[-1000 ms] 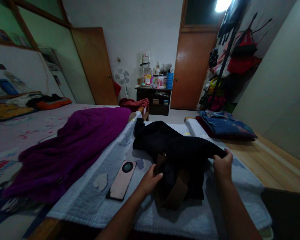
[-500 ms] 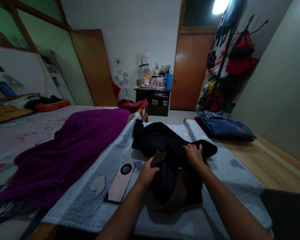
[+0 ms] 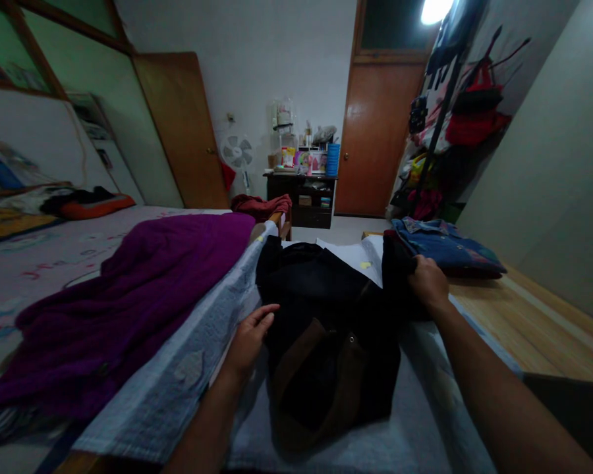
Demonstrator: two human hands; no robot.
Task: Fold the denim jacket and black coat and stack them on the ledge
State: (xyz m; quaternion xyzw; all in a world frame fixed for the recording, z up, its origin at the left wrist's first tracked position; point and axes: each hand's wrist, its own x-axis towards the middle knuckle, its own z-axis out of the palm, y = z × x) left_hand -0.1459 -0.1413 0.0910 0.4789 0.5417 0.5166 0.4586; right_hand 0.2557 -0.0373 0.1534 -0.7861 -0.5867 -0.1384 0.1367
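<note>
A black jacket (image 3: 321, 283) with brown trim along its opening and a small metal snap lies spread on a pale blue quilted cover (image 3: 188, 408). At its right side my right hand (image 3: 429, 282) pinches a black sleeve (image 3: 398, 270) and holds it partly raised. My left hand (image 3: 251, 334) is at the jacket's left edge, fingers stretched out and the thumb apart; whether its fingertips touch the cloth is hard to tell. The pink phone is almost wholly hidden behind my left forearm.
A purple garment (image 3: 143, 303) spreads over the bed on the left. Folded denim clothing (image 3: 449, 243) sits on the wooden surface (image 3: 494, 306) at right. Farther back are a fan (image 3: 237, 153), a dark cabinet (image 3: 299, 201) and a closed door (image 3: 370, 138).
My right hand has moved right and drawn the sleeve outward and up. My left hand has let go of the brown trim and shifted left. The jacket lies flatter and wider.
</note>
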